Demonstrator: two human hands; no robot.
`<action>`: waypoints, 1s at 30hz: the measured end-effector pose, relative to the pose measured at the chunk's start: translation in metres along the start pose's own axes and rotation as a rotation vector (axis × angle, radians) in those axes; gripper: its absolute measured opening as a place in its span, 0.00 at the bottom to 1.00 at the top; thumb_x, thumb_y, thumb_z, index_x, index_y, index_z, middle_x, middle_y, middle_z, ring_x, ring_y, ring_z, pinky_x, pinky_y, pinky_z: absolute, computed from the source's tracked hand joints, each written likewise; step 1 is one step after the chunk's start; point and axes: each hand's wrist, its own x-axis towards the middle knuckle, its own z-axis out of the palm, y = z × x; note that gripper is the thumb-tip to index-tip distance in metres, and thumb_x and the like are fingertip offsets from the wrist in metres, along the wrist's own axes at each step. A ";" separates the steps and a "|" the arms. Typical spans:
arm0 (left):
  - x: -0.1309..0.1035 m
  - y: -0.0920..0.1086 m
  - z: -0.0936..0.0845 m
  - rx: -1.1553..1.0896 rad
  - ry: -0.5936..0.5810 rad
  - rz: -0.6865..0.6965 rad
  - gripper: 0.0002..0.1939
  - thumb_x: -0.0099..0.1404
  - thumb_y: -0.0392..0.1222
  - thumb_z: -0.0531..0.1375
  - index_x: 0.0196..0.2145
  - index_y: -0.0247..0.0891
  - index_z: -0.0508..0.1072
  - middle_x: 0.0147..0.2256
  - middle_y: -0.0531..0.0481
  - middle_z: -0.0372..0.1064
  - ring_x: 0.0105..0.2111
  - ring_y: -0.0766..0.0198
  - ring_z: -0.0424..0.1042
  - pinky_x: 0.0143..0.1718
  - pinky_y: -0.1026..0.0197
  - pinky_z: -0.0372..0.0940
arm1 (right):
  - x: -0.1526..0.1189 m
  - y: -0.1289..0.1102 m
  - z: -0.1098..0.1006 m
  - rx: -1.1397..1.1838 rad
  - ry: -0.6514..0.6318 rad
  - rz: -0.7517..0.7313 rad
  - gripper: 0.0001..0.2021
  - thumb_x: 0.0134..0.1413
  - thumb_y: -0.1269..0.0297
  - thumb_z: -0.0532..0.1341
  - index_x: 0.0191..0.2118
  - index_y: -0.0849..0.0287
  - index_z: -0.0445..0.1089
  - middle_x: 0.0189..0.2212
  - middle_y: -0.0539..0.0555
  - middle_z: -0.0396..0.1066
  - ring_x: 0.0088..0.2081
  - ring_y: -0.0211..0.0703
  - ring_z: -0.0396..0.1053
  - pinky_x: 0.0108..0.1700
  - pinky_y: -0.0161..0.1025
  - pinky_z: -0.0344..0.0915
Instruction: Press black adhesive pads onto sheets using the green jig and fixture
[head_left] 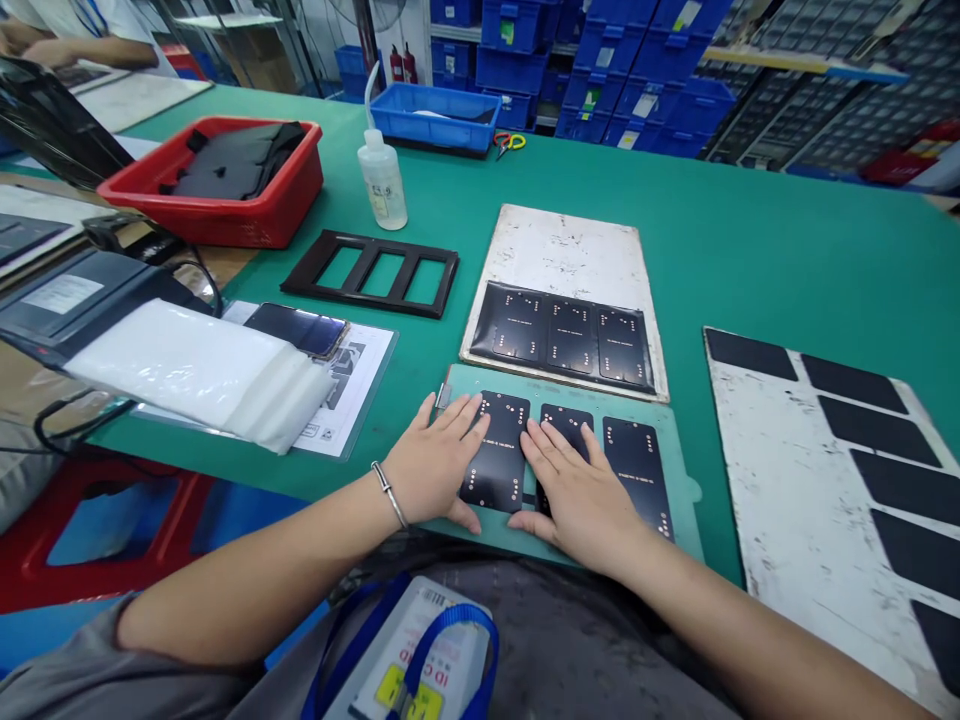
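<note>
Three black panels (499, 470) set on green plate (686, 525), front edge of worktop (787, 250). Left hand (435, 462), right hand (576, 492) flat on two, fingers open. Three-window frame (364, 271) apart, unfilled.

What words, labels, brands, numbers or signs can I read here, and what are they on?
"ID C", then unclear letters: the ID badge.
Too small or blurred to read:
Print on the black panels.
Marking on the squeeze bottle.
Text on the printed sheet.
Label on the grey device.
Labels on the stacked blue bins.
</note>
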 end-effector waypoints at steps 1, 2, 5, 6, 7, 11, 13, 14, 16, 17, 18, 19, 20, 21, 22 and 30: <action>-0.001 0.001 0.001 0.003 0.030 0.033 0.60 0.42 0.72 0.59 0.62 0.31 0.48 0.64 0.32 0.33 0.64 0.47 0.34 0.60 0.40 0.27 | 0.000 0.000 -0.002 0.001 -0.002 -0.001 0.45 0.48 0.33 0.47 0.64 0.62 0.47 0.64 0.61 0.43 0.64 0.58 0.41 0.62 0.62 0.30; -0.003 0.003 0.002 0.005 0.061 0.060 0.59 0.42 0.71 0.60 0.62 0.31 0.49 0.64 0.33 0.34 0.64 0.48 0.35 0.60 0.41 0.25 | 0.000 0.000 -0.003 0.003 0.001 0.001 0.45 0.48 0.33 0.48 0.64 0.61 0.47 0.64 0.60 0.44 0.64 0.58 0.41 0.62 0.62 0.29; -0.005 0.006 0.007 -0.005 0.103 0.084 0.58 0.42 0.70 0.61 0.62 0.32 0.48 0.64 0.35 0.35 0.64 0.50 0.36 0.60 0.42 0.23 | -0.001 -0.001 -0.005 0.009 0.011 0.018 0.44 0.47 0.33 0.49 0.64 0.59 0.48 0.64 0.59 0.44 0.64 0.57 0.41 0.61 0.63 0.29; -0.005 0.006 0.008 -0.020 0.095 0.079 0.58 0.43 0.70 0.61 0.62 0.33 0.48 0.64 0.35 0.35 0.64 0.50 0.36 0.60 0.41 0.23 | -0.001 -0.002 -0.005 0.012 0.011 0.025 0.44 0.47 0.34 0.50 0.64 0.59 0.48 0.64 0.59 0.44 0.64 0.58 0.41 0.61 0.63 0.30; -0.005 0.005 0.009 -0.040 0.079 0.070 0.58 0.43 0.70 0.60 0.62 0.33 0.47 0.64 0.35 0.36 0.64 0.49 0.37 0.60 0.40 0.24 | -0.001 -0.002 -0.004 0.015 0.009 0.030 0.44 0.47 0.34 0.51 0.64 0.59 0.48 0.64 0.59 0.44 0.64 0.58 0.41 0.61 0.63 0.30; -0.001 0.001 0.009 -0.091 0.015 0.046 0.60 0.42 0.70 0.60 0.63 0.34 0.44 0.64 0.36 0.35 0.63 0.47 0.38 0.59 0.37 0.25 | 0.001 -0.005 -0.009 0.023 -0.006 0.029 0.44 0.47 0.35 0.52 0.63 0.61 0.50 0.64 0.60 0.44 0.64 0.58 0.41 0.62 0.62 0.29; 0.001 0.001 0.006 -0.069 0.003 0.041 0.60 0.42 0.69 0.61 0.63 0.33 0.44 0.64 0.35 0.35 0.63 0.47 0.37 0.59 0.38 0.24 | 0.003 -0.006 -0.013 0.023 -0.021 0.031 0.44 0.47 0.36 0.53 0.63 0.63 0.51 0.63 0.61 0.44 0.64 0.58 0.40 0.62 0.61 0.28; 0.001 0.003 0.004 -0.050 -0.004 0.043 0.60 0.42 0.69 0.61 0.63 0.33 0.44 0.64 0.34 0.35 0.64 0.47 0.37 0.59 0.38 0.24 | 0.004 -0.008 -0.015 0.024 -0.030 0.034 0.44 0.47 0.36 0.53 0.62 0.63 0.52 0.63 0.62 0.44 0.64 0.57 0.40 0.62 0.61 0.28; 0.001 0.010 -0.001 -0.005 -0.024 0.064 0.60 0.42 0.66 0.63 0.63 0.32 0.44 0.64 0.33 0.36 0.64 0.48 0.37 0.59 0.39 0.25 | 0.005 -0.010 -0.017 0.030 -0.043 0.042 0.43 0.47 0.36 0.52 0.62 0.65 0.52 0.63 0.63 0.44 0.64 0.56 0.40 0.62 0.60 0.26; 0.002 0.016 -0.003 0.022 -0.040 0.082 0.61 0.41 0.64 0.65 0.63 0.32 0.43 0.64 0.33 0.36 0.63 0.48 0.38 0.60 0.40 0.26 | 0.005 -0.011 -0.017 0.038 -0.040 0.046 0.43 0.48 0.36 0.52 0.62 0.65 0.52 0.63 0.63 0.43 0.64 0.56 0.39 0.62 0.60 0.25; 0.002 0.023 -0.005 0.051 -0.059 0.096 0.63 0.39 0.63 0.66 0.63 0.31 0.43 0.64 0.32 0.37 0.63 0.47 0.38 0.60 0.41 0.27 | 0.005 -0.012 -0.016 0.051 -0.030 0.048 0.43 0.48 0.37 0.51 0.62 0.65 0.52 0.63 0.63 0.43 0.64 0.55 0.38 0.62 0.59 0.24; 0.003 0.031 -0.007 0.077 -0.079 0.101 0.65 0.36 0.61 0.68 0.63 0.29 0.42 0.63 0.30 0.38 0.63 0.46 0.39 0.60 0.41 0.29 | 0.004 -0.011 -0.015 0.069 -0.017 0.045 0.43 0.48 0.36 0.51 0.62 0.65 0.52 0.64 0.63 0.43 0.65 0.55 0.38 0.62 0.59 0.24; 0.005 0.040 -0.008 0.096 -0.092 0.098 0.68 0.33 0.61 0.69 0.63 0.26 0.42 0.63 0.28 0.39 0.63 0.44 0.40 0.61 0.42 0.31 | 0.002 -0.010 -0.014 0.092 0.000 0.039 0.43 0.48 0.36 0.51 0.62 0.65 0.51 0.64 0.63 0.42 0.65 0.54 0.37 0.62 0.59 0.24; 0.007 0.048 -0.009 0.104 -0.098 0.088 0.71 0.30 0.62 0.70 0.63 0.24 0.41 0.62 0.25 0.40 0.62 0.42 0.42 0.61 0.43 0.32 | -0.001 -0.006 -0.014 0.116 0.019 0.035 0.43 0.48 0.36 0.51 0.62 0.64 0.51 0.64 0.62 0.42 0.65 0.54 0.36 0.62 0.59 0.26; 0.009 0.056 -0.009 0.104 -0.099 0.074 0.73 0.28 0.63 0.69 0.63 0.23 0.41 0.61 0.23 0.41 0.62 0.40 0.43 0.61 0.43 0.35 | -0.005 0.000 -0.014 0.139 0.043 0.041 0.42 0.48 0.37 0.52 0.62 0.63 0.51 0.64 0.62 0.41 0.65 0.53 0.36 0.62 0.59 0.27; 0.028 0.083 0.000 0.107 -0.179 0.033 0.69 0.23 0.65 0.69 0.62 0.49 0.49 0.61 0.29 0.48 0.59 0.26 0.42 0.54 0.29 0.38 | -0.059 0.084 -0.023 0.041 0.177 0.634 0.41 0.43 0.41 0.59 0.61 0.59 0.55 0.61 0.67 0.49 0.58 0.66 0.54 0.49 0.57 0.59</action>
